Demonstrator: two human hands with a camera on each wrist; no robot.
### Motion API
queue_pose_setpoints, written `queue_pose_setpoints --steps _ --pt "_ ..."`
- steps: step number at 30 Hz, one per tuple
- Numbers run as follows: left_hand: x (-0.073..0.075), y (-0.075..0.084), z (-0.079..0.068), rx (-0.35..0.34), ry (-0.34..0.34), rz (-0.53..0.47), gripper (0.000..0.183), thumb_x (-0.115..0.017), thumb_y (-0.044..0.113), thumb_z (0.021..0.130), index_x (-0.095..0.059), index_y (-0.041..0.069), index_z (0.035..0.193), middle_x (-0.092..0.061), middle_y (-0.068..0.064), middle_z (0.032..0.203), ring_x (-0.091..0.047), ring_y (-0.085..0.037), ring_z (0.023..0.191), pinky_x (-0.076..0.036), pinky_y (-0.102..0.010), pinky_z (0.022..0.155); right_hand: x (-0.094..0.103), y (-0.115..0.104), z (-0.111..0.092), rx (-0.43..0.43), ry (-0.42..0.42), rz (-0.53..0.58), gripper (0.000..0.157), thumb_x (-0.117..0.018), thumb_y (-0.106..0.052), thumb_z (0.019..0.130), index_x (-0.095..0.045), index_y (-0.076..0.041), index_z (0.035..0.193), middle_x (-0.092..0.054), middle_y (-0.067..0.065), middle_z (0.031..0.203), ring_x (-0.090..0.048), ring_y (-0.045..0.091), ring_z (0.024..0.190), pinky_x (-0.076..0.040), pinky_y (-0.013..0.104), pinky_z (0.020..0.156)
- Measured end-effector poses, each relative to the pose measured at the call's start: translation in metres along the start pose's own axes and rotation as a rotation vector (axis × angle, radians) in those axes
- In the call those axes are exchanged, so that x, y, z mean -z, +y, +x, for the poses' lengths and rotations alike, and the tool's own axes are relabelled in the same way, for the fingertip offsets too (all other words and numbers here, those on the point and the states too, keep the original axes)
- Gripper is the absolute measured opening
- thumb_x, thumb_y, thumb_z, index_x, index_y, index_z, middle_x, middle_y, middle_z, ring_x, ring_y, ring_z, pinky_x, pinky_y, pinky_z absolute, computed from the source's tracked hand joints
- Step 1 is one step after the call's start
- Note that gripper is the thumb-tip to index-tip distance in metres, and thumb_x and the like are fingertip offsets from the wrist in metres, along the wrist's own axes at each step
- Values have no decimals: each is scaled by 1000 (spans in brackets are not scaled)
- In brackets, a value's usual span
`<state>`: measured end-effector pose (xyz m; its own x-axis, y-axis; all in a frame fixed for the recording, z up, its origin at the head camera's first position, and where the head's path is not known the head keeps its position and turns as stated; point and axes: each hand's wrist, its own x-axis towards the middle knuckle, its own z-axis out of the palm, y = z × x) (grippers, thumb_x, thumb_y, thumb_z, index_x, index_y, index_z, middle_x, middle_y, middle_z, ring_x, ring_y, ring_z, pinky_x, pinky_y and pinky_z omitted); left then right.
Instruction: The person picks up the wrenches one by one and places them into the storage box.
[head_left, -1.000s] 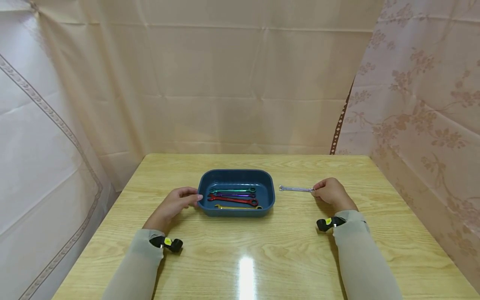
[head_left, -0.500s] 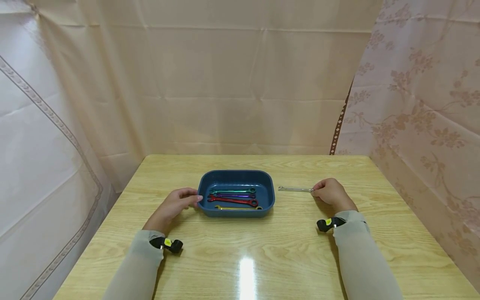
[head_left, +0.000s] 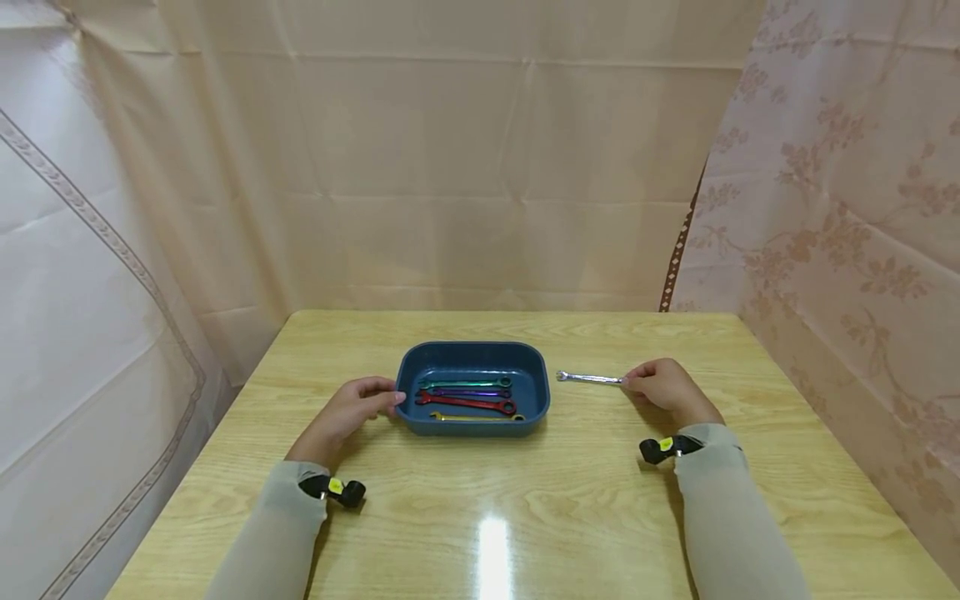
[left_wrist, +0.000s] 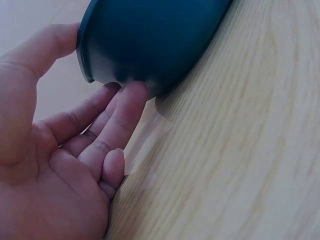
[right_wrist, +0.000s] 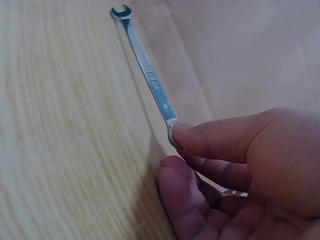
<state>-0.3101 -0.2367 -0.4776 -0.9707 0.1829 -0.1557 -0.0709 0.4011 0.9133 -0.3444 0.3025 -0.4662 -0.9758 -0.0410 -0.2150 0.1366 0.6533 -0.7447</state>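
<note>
My left hand (head_left: 348,414) holds the left end of a dark blue rectangular tray (head_left: 472,427), thumb at the rim and fingertips against the outer wall (left_wrist: 150,40). Inside the tray lie a green wrench (head_left: 468,384), a purple wrench (head_left: 480,393), a red wrench (head_left: 468,402) and a yellow wrench (head_left: 472,417), roughly side by side. To the right of the tray, my right hand (head_left: 667,389) pinches a silver combination wrench (head_left: 591,378) by its ring end between thumb and fingers. Its open end (right_wrist: 121,12) points toward the tray, and the ring is partly hidden by the thumb.
The pale wood-grain table (head_left: 420,525) carries the tray and both forearms. Beige cloth (head_left: 420,167) hangs behind its far edge, with patterned cloth (head_left: 855,208) along the right. Each wrist wears a small black camera.
The silver wrench has turned a little about its length in the right fingers. My right wrist has shifted slightly to the right. My left hand and the tray stay in place.
</note>
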Motion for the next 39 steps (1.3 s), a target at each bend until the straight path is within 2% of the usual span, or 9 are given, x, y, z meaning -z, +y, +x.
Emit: queue_pose_setpoints --steps 7,13,23,30,39 --pt "0 0 -2 0 4 -7 55 -73 43 96 -63 5 135 -76 -1 101 -69 -18 99 -43 -36 86 4 4 1 16 -30 140 34 -59 -21 106 -66 7 124 -74 16 114 -71 15 95 -59 30 83" --pt "0 -1 1 18 7 -10 54 -73 44 96 -64 6 133 -76 -3 103 -70 -19 99 -43 -35 89 5 5 2 -12 -44 277 34 -56 -17 108 -61 9 129 -76 14 111 -74 13 90 -60 27 80" --pt "0 -1 1 19 3 -9 55 -74 45 95 -63 6 134 -76 -2 103 -70 -18 99 -43 -36 88 3 1 2 -56 -26 350 39 -59 -16 106 -59 11 134 -77 13 107 -76 14 89 -61 28 80" --pt "1 -3 2 14 1 -11 58 -73 44 96 -62 4 135 -76 -2 105 -70 -19 101 -44 -35 88 3 0 0 -101 -4 464 40 -62 -16 105 -59 10 135 -79 9 99 -76 14 87 -61 27 79" --pt "1 -4 2 1 -2 -7 56 -74 43 95 -63 5 134 -76 -2 103 -70 -21 101 -45 -35 88 6 2 0 -92 -2 563 44 -64 -16 104 -56 13 135 -79 7 95 -77 14 88 -60 25 78"
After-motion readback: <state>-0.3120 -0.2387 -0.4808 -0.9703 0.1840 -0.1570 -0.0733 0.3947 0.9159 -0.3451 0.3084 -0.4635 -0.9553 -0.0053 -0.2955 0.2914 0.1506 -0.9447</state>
